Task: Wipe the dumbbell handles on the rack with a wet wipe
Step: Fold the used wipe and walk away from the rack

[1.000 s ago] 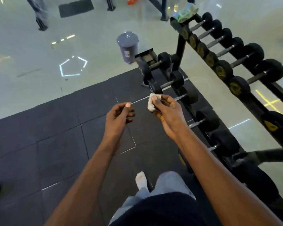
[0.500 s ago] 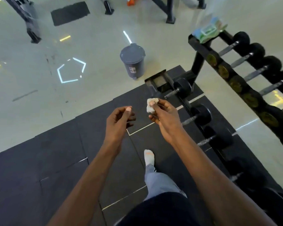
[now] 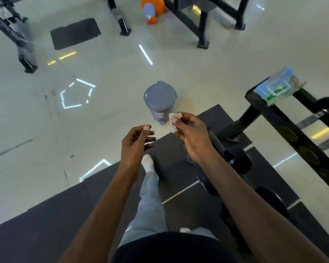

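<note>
One crumpled wet wipe is pinched in the right hand, in front of one grey bin. The left hand holds nothing, fingers loosely curled. One wipes packet lies on the rack; perhaps three dumbbells show, blurred and partly hidden or cropped.

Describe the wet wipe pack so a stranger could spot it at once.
Find the black dumbbell rack on the right. On the top corner of its near end lies the wet wipe pack, a soft blue and green packet, the only bright thing among the dark dumbbells.
</note>
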Demonstrator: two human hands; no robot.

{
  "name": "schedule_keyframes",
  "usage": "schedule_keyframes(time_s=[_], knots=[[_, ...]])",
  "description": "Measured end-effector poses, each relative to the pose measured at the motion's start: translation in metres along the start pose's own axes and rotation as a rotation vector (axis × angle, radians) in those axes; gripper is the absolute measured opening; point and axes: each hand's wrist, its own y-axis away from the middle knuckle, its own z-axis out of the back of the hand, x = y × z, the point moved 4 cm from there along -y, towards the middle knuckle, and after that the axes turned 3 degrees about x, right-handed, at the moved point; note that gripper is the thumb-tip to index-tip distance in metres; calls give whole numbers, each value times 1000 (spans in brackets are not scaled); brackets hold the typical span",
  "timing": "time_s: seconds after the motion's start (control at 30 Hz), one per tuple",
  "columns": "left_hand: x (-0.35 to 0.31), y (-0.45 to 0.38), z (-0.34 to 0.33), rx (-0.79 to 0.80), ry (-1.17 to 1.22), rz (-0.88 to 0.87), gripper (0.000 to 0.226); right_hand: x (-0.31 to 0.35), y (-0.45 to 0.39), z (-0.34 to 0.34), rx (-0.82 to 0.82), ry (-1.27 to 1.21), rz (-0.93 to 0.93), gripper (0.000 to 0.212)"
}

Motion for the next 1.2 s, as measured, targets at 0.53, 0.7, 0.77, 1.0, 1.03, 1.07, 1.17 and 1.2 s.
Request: schedule_keyframes(time_s=[0.53,0.7,0.77,1.0,1.03,1.07,1.17,1.2], knots=[[-57,-411,0,155,-169,201,20,34,-348,-90,-221,64,-46,24],[-55,-462,3,118,-149,243,17,24,-403,-100,-238,103,-112,24],[-53,-482,4,103,-133,256,17,20,-425,-105,-233,107,-138,21],[-23,-544,0,60,-126,354,18,3,-501,-111,-225,202,-214,24],[-17,-551,-2,58,-128,365,19,-4,-510,-111,-227,199,-221,27],[-10,-557,-4,57,-125,376,19,-11,-518,-110,-236,185,-230,28],[18,-575,-9,43,-109,426,18,-35,-537,-106,-285,145,-263,28],[28,-581,-10,41,-108,439,17,-44,-544,-104,-290,140,-266,27]])
